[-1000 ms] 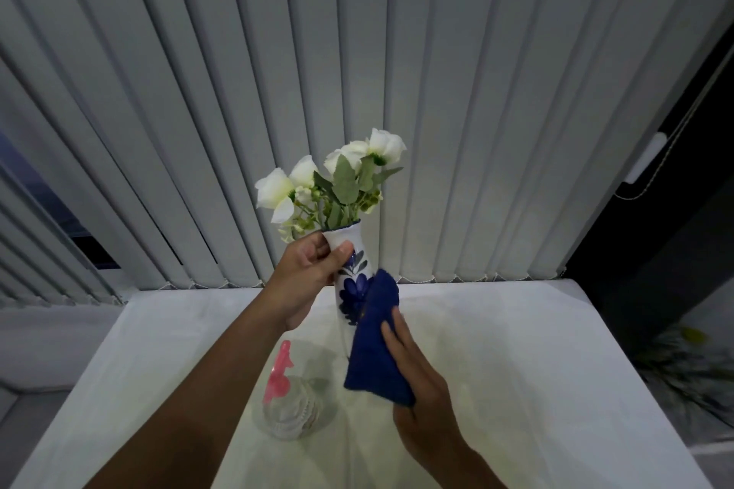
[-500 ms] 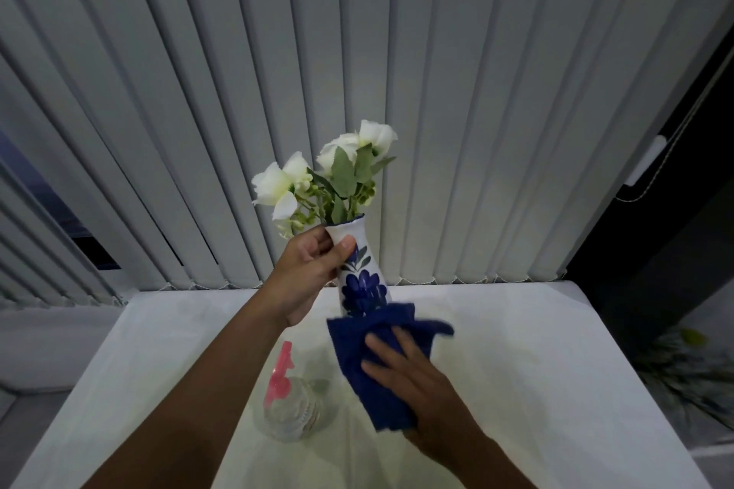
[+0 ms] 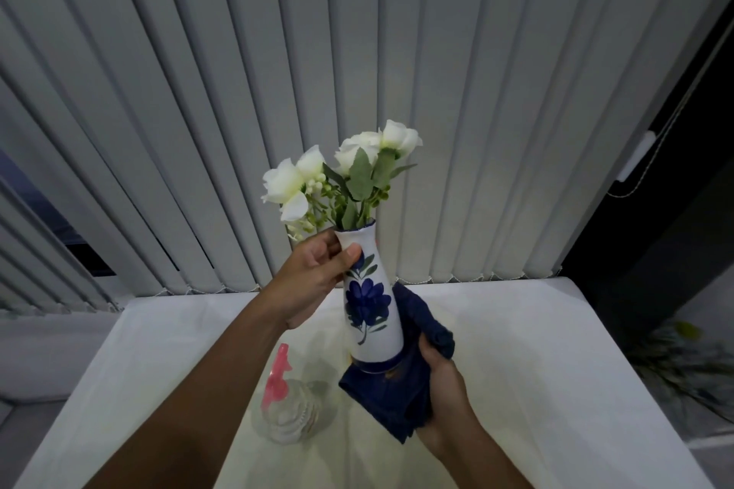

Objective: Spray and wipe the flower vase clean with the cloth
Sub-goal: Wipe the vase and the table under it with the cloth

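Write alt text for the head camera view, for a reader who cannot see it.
A person's left hand grips the neck of a white vase with blue flowers painted on it, while the right hand cups a dark blue cloth under its base. A pink-topped spray bottle stands on the white table.

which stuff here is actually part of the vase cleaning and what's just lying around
Part of the job:
- flower vase, held at the neck by the left hand
- blue cloth, cupped under the vase base by the right hand
- spray bottle, standing on the table

Just there:
- white flowers in the vase
- vertical blinds
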`<state>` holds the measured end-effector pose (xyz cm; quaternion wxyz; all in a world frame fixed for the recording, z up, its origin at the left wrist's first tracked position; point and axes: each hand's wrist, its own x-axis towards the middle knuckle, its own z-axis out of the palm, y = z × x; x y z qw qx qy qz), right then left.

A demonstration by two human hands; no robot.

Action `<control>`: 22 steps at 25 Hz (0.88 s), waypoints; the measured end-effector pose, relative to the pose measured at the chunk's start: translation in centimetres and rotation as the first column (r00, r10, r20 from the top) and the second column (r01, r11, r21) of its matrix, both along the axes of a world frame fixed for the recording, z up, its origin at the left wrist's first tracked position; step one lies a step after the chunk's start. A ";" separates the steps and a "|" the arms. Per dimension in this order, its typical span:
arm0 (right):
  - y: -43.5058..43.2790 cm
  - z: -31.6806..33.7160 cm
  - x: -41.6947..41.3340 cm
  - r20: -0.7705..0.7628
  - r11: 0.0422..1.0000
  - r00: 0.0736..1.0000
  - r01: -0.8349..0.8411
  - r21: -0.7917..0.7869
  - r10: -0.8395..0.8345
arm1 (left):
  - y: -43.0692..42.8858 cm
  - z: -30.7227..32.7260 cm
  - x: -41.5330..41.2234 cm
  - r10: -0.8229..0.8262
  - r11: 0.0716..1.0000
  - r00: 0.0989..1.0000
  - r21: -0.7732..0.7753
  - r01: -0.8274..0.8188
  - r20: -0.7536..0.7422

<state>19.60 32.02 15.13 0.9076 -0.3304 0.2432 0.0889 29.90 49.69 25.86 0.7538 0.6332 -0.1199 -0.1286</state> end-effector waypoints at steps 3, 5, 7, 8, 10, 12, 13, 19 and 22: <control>0.4 -0.3 -0.3 -0.072 0.993 0.997 0.009 0.121 0.000 | -0.5 -0.8 0.2 -0.010 0.999 0.999 0.041 0.012 -0.044; 1.1 -0.2 -0.6 -0.054 0.995 0.997 0.051 0.090 -0.047 | -1.2 -1.1 0.4 0.011 0.991 0.997 0.132 -0.002 -0.071; 2.4 0.3 -1.2 -0.009 0.993 0.994 0.111 0.044 -0.110 | -2.2 -1.0 0.4 0.064 0.967 0.995 0.252 -0.044 -0.072; 3.1 0.4 -1.4 0.021 0.986 0.985 0.169 -0.012 -0.169 | -2.7 -0.8 0.5 0.106 0.953 0.992 0.291 -0.083 -0.065; 4.0 0.2 -2.1 0.030 0.954 0.967 0.255 -0.160 -0.253 | -2.9 -0.4 0.7 0.195 0.933 0.979 0.318 -0.167 -0.056; 4.0 0.0 -2.4 -0.007 0.930 0.951 0.299 -0.215 -0.308 | -2.4 -0.2 1.1 0.248 0.918 0.968 0.325 -0.227 -0.025; 3.5 -0.2 -2.3 -0.037 0.932 0.955 0.279 -0.230 -0.295 | -1.9 -0.1 1.2 0.262 0.913 0.965 0.325 -0.246 -0.006; -2.7 1.9 0.7 -0.039 0.891 0.945 0.292 -0.348 -0.325 | 0.6 -0.5 0.8 0.136 0.976 0.990 0.173 -0.129 -0.029; -2.5 4.8 3.2 0.224 0.752 0.957 0.286 -0.594 -0.186 | 0.2 -0.8 0.3 0.041 0.991 0.998 0.125 -0.036 -0.043</control>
